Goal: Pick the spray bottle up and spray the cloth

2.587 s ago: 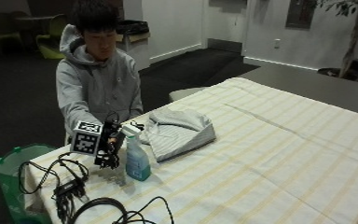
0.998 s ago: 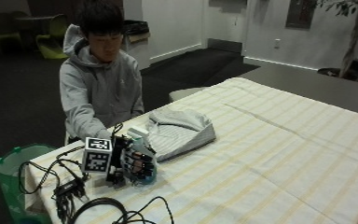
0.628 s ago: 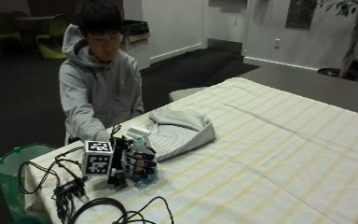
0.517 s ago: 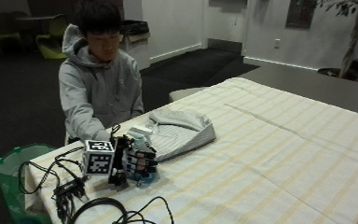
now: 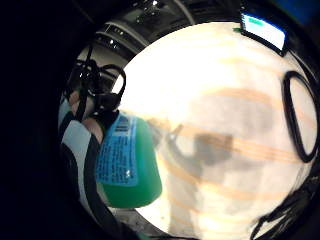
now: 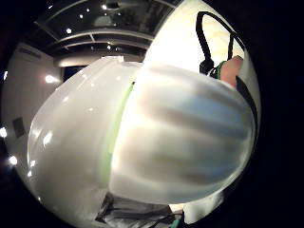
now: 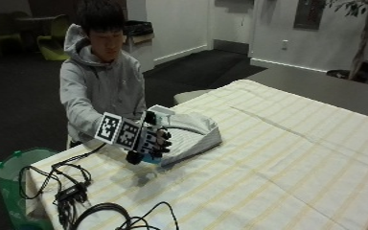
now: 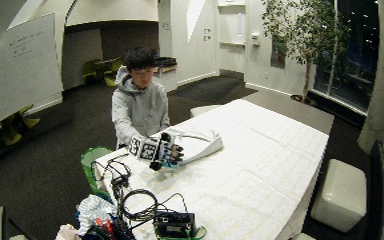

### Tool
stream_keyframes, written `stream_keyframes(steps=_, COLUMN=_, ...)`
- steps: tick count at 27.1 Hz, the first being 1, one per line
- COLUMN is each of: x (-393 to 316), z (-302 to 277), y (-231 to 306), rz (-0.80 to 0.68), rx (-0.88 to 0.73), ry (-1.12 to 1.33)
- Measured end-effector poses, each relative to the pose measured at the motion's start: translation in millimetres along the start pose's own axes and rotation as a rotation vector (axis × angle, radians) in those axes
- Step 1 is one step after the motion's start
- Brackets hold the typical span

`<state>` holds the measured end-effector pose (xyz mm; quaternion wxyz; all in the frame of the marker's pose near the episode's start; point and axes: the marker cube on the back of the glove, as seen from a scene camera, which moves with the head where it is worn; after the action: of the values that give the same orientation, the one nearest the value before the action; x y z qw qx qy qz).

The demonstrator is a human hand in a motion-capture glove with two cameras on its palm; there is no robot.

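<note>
the gloved right hand [image 7: 151, 141] is clamped around the spray bottle [image 5: 127, 162], fingers curled over its body, and holds it clear of the bench [image 7: 286, 163] near the left end, just in front of the person. the bottle's green liquid and blue label show close against the palm in the little finger side view, with the striped tablecloth below it. the cloth [image 7: 193, 134], a pale folded heap, lies on the bench just to the right of the hand and a little farther back, touching or nearly touching the bottle's far side as seen from outside.

the step in hand looks like bringing the nozzle to bear on the cloth. to do it well, the bottle should stay upright so the pickup tube sits in the liquid, the nozzle should turn toward the middle of the heap rather than the bare bench, and a finger needs to reach the trigger without the grip slipping. whether a finger is on the trigger cannot be told. loose black cables [image 7: 107, 211] lie at the near left corner, away from the spray path.
</note>
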<state>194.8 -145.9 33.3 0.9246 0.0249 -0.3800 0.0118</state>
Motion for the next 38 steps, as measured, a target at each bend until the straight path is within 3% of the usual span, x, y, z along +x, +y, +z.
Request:
stream_keyframes(steps=10, x=-90.9, z=-4.6, y=8.1, rz=-0.077, rx=-0.314, ry=0.321)
stream_keyframes(steps=21, x=-176.1, z=3.3, y=12.6, rz=-0.059, rx=-0.577, ry=0.601)
stream_keyframes(steps=38, x=-158.3, z=82.1, y=20.2, rz=-0.052, rx=-0.724, ry=0.732)
